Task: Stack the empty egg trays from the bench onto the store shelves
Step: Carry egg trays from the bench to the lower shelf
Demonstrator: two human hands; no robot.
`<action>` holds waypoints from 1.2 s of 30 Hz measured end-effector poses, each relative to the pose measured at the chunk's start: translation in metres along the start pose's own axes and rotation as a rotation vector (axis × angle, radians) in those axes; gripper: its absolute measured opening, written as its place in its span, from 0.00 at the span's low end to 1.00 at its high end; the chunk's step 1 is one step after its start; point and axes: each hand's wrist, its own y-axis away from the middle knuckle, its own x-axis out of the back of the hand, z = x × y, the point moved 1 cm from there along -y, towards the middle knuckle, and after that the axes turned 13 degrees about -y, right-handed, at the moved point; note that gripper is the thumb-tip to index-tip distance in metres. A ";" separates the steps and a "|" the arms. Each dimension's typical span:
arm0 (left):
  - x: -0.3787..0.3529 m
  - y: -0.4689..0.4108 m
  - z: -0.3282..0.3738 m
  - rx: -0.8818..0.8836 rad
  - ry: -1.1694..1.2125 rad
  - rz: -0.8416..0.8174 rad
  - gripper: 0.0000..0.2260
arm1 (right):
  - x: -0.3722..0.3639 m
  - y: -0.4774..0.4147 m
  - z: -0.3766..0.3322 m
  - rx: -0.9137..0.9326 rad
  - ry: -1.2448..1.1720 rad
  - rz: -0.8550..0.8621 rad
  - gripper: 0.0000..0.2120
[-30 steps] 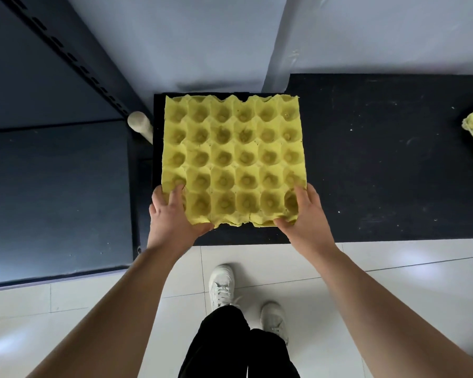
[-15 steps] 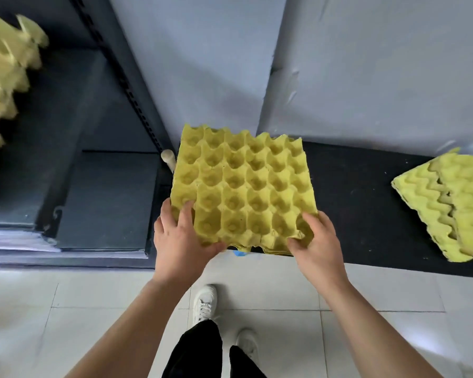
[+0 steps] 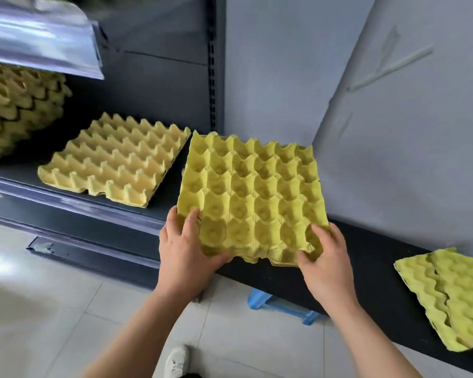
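- The dark grey metal store shelf (image 3: 93,197) fills the left side. One second ago only its lower part was in view; now the view has turned left and up, so the loaded board is visible.
- The long black worktop (image 3: 366,268) runs along the grey wall on the right, lower than this shelf board.
- A tall stack of yellow pulp egg trays (image 3: 19,110) stands at the far left of the shelf.
- The yellow moulded-pulp egg tray in the hands (image 3: 254,192) is the task's thing. One second ago it was low and flat over the left end of the worktop. Now it is raised in the air, tilted, and its far left corner is near the shelf edge. I judge the carry to the shelf is about half done.
- A single yellow egg tray (image 3: 115,162) lies flat on the shelf, just left of the held one. It is probably the base for stacking.
- Some overlapping yellow trays (image 3: 453,298) lie at the right end of the worktop, so more trips remain.
- The left hand (image 3: 186,249) grasps the near left corner of the held tray.
- The right hand (image 3: 325,260) grasps the near right corner, as before.
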 end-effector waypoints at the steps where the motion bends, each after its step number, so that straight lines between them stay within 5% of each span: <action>1: 0.011 -0.003 -0.007 0.009 0.007 0.007 0.48 | -0.005 -0.001 -0.013 0.019 0.001 -0.009 0.27; 17: 0.129 -0.163 -0.205 0.023 -0.044 -0.061 0.50 | -0.199 -0.030 -0.185 0.091 0.051 -0.065 0.28; 36: 0.110 -0.236 -0.274 -0.022 -0.163 -0.237 0.48 | -0.287 -0.038 -0.196 -0.059 0.198 -0.087 0.30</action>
